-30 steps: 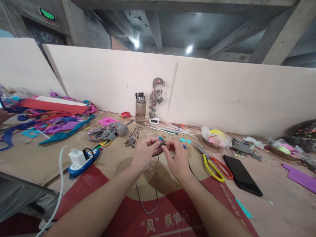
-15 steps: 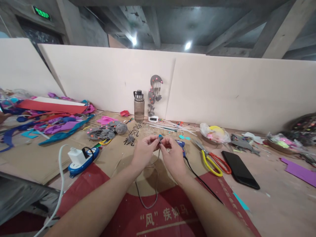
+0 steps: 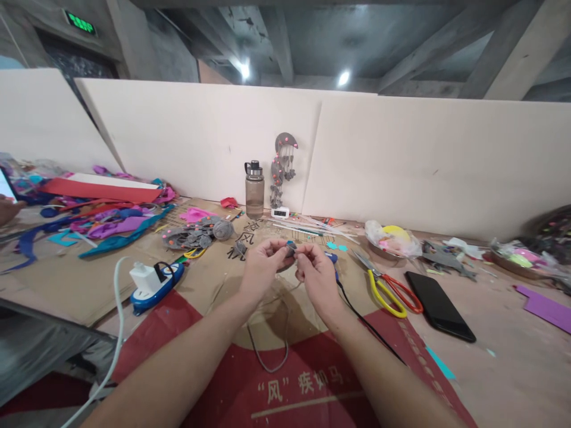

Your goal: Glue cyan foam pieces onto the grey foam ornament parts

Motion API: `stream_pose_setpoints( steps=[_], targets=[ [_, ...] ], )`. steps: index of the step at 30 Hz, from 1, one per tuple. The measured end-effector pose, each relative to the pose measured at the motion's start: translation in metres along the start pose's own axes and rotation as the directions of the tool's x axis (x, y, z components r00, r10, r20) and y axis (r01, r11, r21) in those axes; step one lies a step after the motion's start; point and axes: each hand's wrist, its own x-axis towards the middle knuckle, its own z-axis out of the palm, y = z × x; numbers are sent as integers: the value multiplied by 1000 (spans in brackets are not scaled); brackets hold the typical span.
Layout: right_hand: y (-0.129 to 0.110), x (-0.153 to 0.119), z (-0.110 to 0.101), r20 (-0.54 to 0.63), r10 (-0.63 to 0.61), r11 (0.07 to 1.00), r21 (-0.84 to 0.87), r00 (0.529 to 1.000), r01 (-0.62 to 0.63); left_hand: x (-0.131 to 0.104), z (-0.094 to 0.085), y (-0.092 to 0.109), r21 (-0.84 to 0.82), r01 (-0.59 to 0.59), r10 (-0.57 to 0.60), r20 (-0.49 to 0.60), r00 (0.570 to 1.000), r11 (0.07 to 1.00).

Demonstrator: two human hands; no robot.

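Near the centre, my left hand [image 3: 263, 264] pinches a small grey piece [image 3: 290, 249] with a bit of blue at its top. Just right of it, my right hand [image 3: 316, 273] has its fingers closed at the edge of the piece, on what looks like the grey cord. That grey cord [image 3: 273, 370] hangs in a loop below my hands, over the red and brown sheet [image 3: 214, 368]. Partly hidden behind my right hand is a blue tool [image 3: 331, 257] with a black cable.
Scissors [image 3: 387, 291] and a black phone [image 3: 439, 305] lie on the right. A bottle [image 3: 254, 193], small clock [image 3: 280, 213] and sticks stand or lie behind. Left are a power strip [image 3: 157, 290], yarn ball [image 3: 223, 229] and felt scraps [image 3: 120, 226]. Another person's hand [image 3: 9, 209] shows far left.
My right hand has moved slightly away from my left, drawing its fingertips to the right of the grey piece. The view has shifted a little.
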Motion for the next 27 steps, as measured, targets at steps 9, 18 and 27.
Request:
stream_pose_setpoints(
  steps=[9,18,27],
  targets=[
    [-6,4,-5,-129,-172,950,-284,977,130,1,0,-1,-72,67,-66,22,998,995],
    [-2,8,-10,-129,-116,967,-239,985,82,-2,2,-1,-40,132,-130,50,990,990],
    [-5,10,-12,-89,-92,975,-209,992,71,-2,1,1,34,114,-117,102,988,993]
  ],
)
